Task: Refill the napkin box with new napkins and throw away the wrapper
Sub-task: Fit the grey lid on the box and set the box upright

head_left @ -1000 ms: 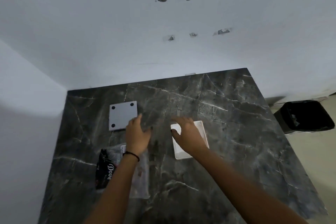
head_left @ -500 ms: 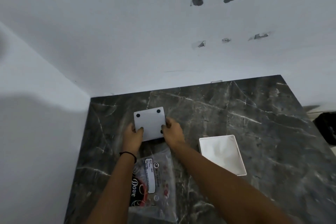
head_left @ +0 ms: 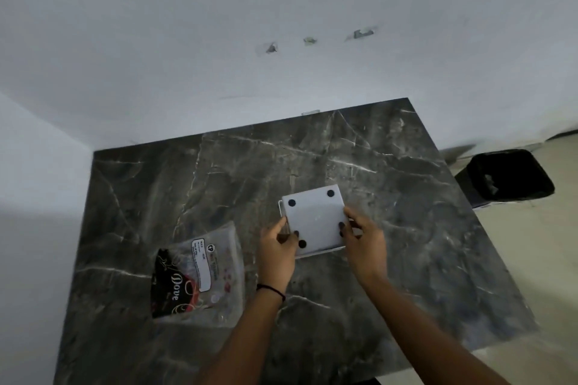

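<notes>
Both hands hold a grey square panel [head_left: 314, 218] with four dark round pads at its corners, over a white box [head_left: 319, 249] whose rim shows as a thin pale line along the panel's near edge and at its far left corner. The panel sits a little right of the middle of the dark marble worktop [head_left: 406, 244]. The left hand [head_left: 277, 249] grips the panel's edge at 8 o'clock, fingers [head_left: 292, 234] curled over it beside one of the dark pads. The right hand [head_left: 366, 244] closes on the edge at 4 o'clock, its dark-nailed fingertips pressed on the panel's face. Whether the panel is fully seated on the box or tilted above it cannot be told. The napkins themselves are hidden under the panel.

The wrapper [head_left: 200, 275], clear plastic with a black printed band and a white label, lies flat on the worktop at 8 o'clock from the box, well apart from it and just beside the left forearm. It lies close to the worktop's left edge, which runs along a white wall.

A black bin [head_left: 509, 176] stands on the floor beyond the worktop's right edge, at 2 o'clock from the box. The stretch of worktop from 10 to 2 o'clock beyond the box is bare up to the back wall, and so is the strip at 3 o'clock toward the right edge.
</notes>
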